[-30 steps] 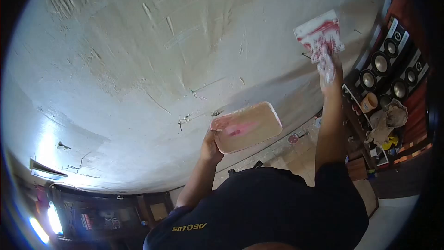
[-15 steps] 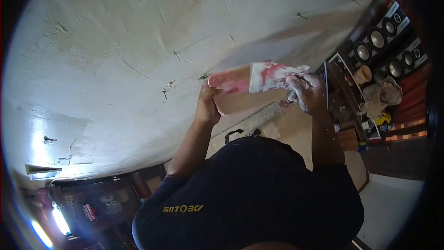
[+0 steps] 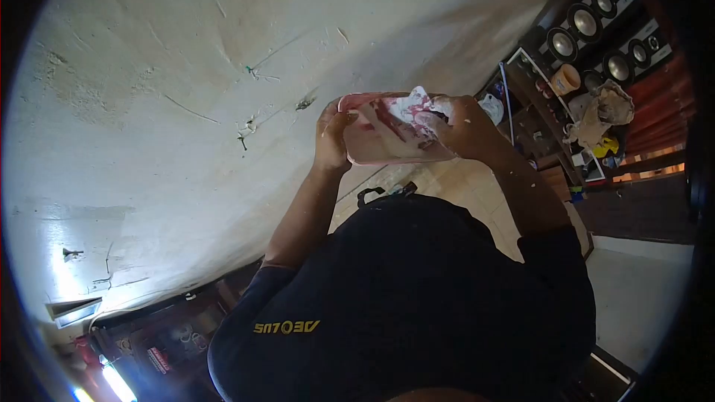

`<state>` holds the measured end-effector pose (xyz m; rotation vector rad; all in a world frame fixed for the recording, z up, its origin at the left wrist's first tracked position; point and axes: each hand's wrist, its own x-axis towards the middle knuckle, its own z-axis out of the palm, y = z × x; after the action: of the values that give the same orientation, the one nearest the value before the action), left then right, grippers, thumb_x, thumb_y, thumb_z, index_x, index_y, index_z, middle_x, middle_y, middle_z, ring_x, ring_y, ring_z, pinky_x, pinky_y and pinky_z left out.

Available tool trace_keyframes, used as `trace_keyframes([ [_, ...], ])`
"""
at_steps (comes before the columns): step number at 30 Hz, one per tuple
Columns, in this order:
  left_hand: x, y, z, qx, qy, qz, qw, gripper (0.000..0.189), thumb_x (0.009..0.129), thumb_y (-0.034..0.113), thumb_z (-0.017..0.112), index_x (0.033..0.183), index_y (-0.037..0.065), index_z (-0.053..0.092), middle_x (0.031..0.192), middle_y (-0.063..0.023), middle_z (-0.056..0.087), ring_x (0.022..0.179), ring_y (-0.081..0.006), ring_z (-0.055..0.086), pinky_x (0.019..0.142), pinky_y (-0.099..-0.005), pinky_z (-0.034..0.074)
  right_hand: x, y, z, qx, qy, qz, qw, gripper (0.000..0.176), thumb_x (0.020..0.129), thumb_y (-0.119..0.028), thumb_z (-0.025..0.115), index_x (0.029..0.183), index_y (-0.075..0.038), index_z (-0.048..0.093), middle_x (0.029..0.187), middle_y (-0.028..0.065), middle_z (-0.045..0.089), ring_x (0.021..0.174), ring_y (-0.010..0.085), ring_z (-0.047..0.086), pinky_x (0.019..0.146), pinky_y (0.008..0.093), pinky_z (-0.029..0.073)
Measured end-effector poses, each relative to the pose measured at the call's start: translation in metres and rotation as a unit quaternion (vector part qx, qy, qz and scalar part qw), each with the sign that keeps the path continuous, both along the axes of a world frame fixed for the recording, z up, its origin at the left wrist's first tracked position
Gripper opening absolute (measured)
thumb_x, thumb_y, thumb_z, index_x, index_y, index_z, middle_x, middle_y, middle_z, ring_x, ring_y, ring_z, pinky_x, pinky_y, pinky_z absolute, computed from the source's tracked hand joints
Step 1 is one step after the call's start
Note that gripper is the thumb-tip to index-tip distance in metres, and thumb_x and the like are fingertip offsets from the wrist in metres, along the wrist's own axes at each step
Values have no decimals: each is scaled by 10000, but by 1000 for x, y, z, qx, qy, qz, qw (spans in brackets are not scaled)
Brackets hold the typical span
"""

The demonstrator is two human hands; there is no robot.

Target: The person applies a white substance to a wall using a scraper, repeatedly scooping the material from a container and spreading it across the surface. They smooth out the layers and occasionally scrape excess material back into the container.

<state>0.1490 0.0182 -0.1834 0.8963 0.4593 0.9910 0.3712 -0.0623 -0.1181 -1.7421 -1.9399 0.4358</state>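
The plastered wall (image 3: 186, 67) fills most of the head view, pale and rough, scored with trowel marks and thin cracks. Below it is the person's dark shirt (image 3: 402, 305), from which both bare arms rise to meet in front of the wall. To the right, well apart from the hands, a stack of speakers (image 3: 596, 30) stands over a cluttered shelf, and a strip of tiled floor (image 3: 465, 186) shows just under the hands.

Between the hands is a shallow oblong tray (image 3: 380, 149), pinkish and smeared with red and white. Its long axis runs across the picture from one hand to the other, the right end slightly lower, and its open face is turned toward the camera.

A flat blade (image 3: 410, 108), white with red streaks, lies over the tray's upper right part, touching it. It points leftward from the right hand toward the left, roughly along the tray's long axis.

The left hand (image 3: 331, 134) is closed on the tray's left short end, fingers wrapped over the rim. The right hand (image 3: 465, 130), flecked with white, is closed round the blade's grip at the tray's right end; the grip itself is hidden under the fingers. Both hands touch the tray's ends, and neither is nearer.
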Motion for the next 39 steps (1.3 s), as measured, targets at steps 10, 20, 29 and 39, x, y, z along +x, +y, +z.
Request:
trace_keyframes([
  [10,-4,9,-5,-60,5,-9,998,413,800,203,440,1156,-5,470,1090,-143,555,978,-248,561,861,-387,458,20,-4,-41,-65,531,-96,840,554,794,-62,654,1219,6,306,869,140,623,749,126,620,634,232,504],
  [20,3,12,6,-53,4,-21,998,398,822,246,468,1126,-11,476,1027,-122,556,921,-221,572,801,-366,486,23,-9,32,128,-183,110,969,216,754,-211,574,891,-56,639,861,138,630,706,311,602,607,409,486],
  [29,1,8,8,-40,-11,-58,997,406,860,258,440,1125,-49,471,1053,-171,569,920,-250,587,776,-363,504,3,26,42,-51,-41,154,986,263,744,-190,580,940,-23,633,865,174,637,787,339,602,740,403,477],
  [39,1,25,22,-68,-17,-60,996,384,870,263,402,1134,-2,490,1070,-150,566,957,-254,577,848,-385,471,50,8,51,16,54,175,983,282,758,-94,528,1014,5,592,975,205,606,924,331,593,831,375,457],
])
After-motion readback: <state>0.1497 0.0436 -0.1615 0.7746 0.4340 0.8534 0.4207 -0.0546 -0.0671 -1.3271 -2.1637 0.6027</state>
